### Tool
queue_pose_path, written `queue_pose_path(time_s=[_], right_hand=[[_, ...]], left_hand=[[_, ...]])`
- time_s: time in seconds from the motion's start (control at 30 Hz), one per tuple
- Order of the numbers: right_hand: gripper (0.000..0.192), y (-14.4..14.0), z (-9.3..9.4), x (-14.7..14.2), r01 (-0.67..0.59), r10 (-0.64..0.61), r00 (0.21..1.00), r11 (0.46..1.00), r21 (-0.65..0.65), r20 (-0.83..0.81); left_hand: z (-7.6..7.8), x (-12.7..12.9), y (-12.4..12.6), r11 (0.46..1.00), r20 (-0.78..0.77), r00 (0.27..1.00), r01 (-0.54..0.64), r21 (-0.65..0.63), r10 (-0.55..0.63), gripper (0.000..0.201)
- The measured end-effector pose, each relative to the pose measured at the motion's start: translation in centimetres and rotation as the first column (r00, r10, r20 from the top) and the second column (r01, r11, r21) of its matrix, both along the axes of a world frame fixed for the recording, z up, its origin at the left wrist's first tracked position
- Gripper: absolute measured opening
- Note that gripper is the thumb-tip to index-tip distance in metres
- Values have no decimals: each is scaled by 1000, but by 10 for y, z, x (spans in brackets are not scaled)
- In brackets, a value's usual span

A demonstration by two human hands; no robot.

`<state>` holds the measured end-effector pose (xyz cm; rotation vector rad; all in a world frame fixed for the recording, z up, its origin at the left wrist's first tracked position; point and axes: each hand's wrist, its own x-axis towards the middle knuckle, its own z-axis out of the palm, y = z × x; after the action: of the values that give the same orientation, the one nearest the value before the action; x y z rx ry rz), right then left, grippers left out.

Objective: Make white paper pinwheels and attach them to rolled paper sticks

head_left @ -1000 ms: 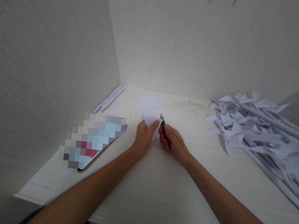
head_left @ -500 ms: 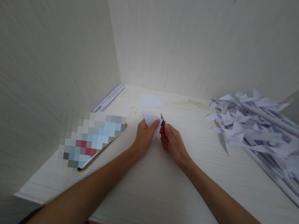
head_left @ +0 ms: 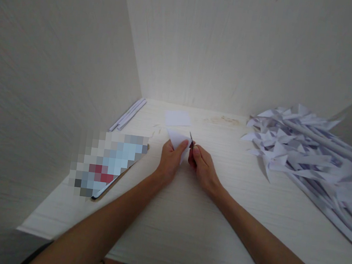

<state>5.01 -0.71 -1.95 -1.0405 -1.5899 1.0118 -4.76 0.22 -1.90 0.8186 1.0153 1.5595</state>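
Over the middle of the table, my left hand (head_left: 169,162) pinches a folded white sheet of paper (head_left: 175,138), thumb on top, with one corner pointing away to the left. My right hand (head_left: 204,166) is closed round small dark scissors (head_left: 191,138), whose tips point away from me. The blades are at the paper's right edge and look together; most of the handle is hidden by my fingers. Just beyond the held sheet, a flat rectangular piece of white paper (head_left: 178,118) lies on the table.
On the right is a big heap of white paper pinwheel-like shapes (head_left: 276,148) with rolled paper sticks (head_left: 324,203). A few thin paper rolls (head_left: 128,114) lie along the left wall. A phone-like device (head_left: 120,168), partly pixelated, rests at the left. Walls enclose the table (head_left: 164,229).
The scissor blades, slightly apart before, have come together at the paper's right edge. Both hands stay in nearly the same place.
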Motion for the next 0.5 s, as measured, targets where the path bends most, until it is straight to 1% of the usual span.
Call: queue_pose_path(time_s=[0.1, 0.23, 0.37, 0.5], right_hand=[[45, 1, 2, 1, 31, -35, 997, 998, 59, 65], [42, 0, 3, 1, 52, -64, 990, 995, 89, 129], [41, -1, 3, 1, 70, -85, 986, 992, 106, 144], [43, -1, 3, 1, 90, -107, 983, 989, 115, 146]], left_hand=[[1, 0, -1, 1000, -3, 1000, -2, -15, 2, 22], [1, 3, -3, 999, 54, 999, 6, -33, -4, 22], [-1, 6, -5, 999, 102, 995, 17, -46, -12, 20], [0, 6, -5, 999, 118, 993, 13, -43, -8, 20]])
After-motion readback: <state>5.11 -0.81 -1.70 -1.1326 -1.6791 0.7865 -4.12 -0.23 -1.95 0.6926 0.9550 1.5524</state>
